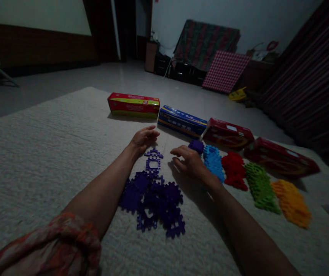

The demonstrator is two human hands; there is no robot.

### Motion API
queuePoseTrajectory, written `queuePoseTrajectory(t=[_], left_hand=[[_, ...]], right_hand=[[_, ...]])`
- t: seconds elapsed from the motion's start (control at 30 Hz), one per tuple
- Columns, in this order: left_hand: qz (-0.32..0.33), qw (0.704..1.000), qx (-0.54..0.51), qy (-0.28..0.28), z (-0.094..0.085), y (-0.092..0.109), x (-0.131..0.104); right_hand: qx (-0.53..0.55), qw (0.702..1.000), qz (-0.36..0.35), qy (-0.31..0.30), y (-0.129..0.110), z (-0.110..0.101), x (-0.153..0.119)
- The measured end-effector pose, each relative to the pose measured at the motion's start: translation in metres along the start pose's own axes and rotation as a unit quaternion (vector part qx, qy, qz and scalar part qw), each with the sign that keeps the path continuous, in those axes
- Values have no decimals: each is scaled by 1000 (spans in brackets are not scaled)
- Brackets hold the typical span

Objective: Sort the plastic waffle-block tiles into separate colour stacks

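Beyond the purple pile, my left hand (144, 138) is open and holds nothing, its fingers pointing right. My right hand (189, 161) hovers across from it, also empty, with thumb and fingers apart. Between the hands lie a small purple arch-shaped piece (154, 154) and a square purple frame piece (153, 165) with notched edges. A loose heap of purple interlocking plastic pieces (158, 201) lies nearer to me, between my forearms. Just past my right hand sits a neater purple stack (196, 146), beside a row of light blue pieces (213, 161).
Red pieces (235, 170), green pieces (260, 188) and orange-yellow pieces (292, 203) lie in rows at right. Behind stand a red-and-yellow box (134, 105), a blue box (183, 120) and two dark red boxes (229, 133). Everything rests on a pale textured mat (60, 142).
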State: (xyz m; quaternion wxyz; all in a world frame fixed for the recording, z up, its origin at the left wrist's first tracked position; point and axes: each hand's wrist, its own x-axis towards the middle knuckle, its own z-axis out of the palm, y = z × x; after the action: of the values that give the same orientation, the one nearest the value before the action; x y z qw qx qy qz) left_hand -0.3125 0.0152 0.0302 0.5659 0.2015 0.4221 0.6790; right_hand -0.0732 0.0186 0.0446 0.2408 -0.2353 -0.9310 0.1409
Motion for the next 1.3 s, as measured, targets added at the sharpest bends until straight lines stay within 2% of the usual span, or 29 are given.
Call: queuePoseTrajectory(t=[0.1, 0.2, 0.33, 0.47, 0.57, 0.73, 0.83, 0.9, 0.97, 1.07, 1.2, 1.3], left_hand=[[-3, 1000, -3, -4, 1, 0, -1], [-3, 1000, 0, -8, 2, 0, -2], [0, 1000, 5, -8, 2, -1, -2], [2, 1000, 14, -16, 1, -1, -2], [-2, 999, 24, -21, 0, -1, -1], [-2, 1000, 23, -16, 1, -1, -1], [-5, 1000, 13, -12, 1, -1, -1], [-8, 1000, 13, -13, 1, -1, -1], [-9, 1000, 15, -13, 1, -1, -1], [-6, 1000, 18, -12, 1, -1, -1], [-5, 1000, 21, -15, 3, 1, -4], [-11, 1000, 25, -13, 4, 2, -6]], right_hand=[[52, 996, -62, -44, -20, 16, 1], [57, 991, -99, -70, -31, 23, 1], [37, 990, -99, -91, -32, 28, 1], [35, 993, -77, -82, -33, 31, 0], [53, 997, -30, -57, -34, 27, 0], [76, 989, 129, 7, -26, 11, 2], [49, 975, 214, -20, -18, -1, 3], [7, 970, 240, -40, -14, -7, 2], [-38, 971, 231, -50, -12, -12, 0], [-54, 980, 178, -69, -13, -14, -1], [-38, 987, 115, -110, -15, -9, -3], [-43, 986, 108, -119, -17, -1, -5]])
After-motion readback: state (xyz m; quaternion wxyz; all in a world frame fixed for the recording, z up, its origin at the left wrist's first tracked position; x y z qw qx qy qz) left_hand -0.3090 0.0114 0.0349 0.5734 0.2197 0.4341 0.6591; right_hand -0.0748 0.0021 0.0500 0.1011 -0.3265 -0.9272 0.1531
